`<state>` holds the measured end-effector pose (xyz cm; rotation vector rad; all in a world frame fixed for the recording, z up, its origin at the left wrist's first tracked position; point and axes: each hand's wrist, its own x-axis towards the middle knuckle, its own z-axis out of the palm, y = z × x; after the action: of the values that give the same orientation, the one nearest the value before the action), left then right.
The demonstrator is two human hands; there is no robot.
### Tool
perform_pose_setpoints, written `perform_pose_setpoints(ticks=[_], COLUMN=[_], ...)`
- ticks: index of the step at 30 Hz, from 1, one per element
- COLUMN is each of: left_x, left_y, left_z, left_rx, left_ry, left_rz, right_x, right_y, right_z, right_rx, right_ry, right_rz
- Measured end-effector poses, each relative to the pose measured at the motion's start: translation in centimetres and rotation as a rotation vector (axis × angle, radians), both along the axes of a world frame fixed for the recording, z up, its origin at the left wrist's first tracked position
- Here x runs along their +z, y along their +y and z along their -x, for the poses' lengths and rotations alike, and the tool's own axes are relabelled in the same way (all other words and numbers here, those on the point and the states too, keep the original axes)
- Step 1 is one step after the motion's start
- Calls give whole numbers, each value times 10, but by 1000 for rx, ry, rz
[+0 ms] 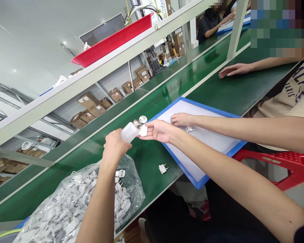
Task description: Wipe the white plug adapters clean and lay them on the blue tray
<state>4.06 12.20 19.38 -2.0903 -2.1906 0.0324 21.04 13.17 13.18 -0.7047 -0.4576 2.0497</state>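
Observation:
My left hand [114, 143] is wrapped round a translucent white dispenser bottle [129, 132], which tilts to the right. The bottle has a metal neck and a round white cap that stands flipped open. Palm up, my right hand [160, 131] pinches a small white piece of cloth or paper [143, 130] beside the bottle's neck; whether the two touch is hard to tell. A white plug adapter [163, 168] with two pins lies on the green bench below my hands. Under my left forearm spreads a clear plastic bag [73, 195] full of similar white plug parts.
A blue-rimmed white tray [202, 180] lies to the right, holding one white plug part [189, 128]. A co-worker's hand [182, 118] rests over it, the other hand [235, 70] on the green bench [218, 87]. A white rail [96, 79] crosses above; a red stool [271, 165] stands right.

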Motion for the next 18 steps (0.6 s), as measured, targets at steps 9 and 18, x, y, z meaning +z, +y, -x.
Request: perform_pose_setpoints(ticks=[9, 18], left_x=[0, 6], left_y=[-3, -4], left_z=[-1, -11], left_rx=[-21, 34], left_ry=[16, 28], left_rz=[-14, 24], right_x=[-2, -3], right_y=[0, 2], right_z=[0, 0], right_rx=[-3, -4], right_ry=[-3, -8], right_rz=[15, 20])
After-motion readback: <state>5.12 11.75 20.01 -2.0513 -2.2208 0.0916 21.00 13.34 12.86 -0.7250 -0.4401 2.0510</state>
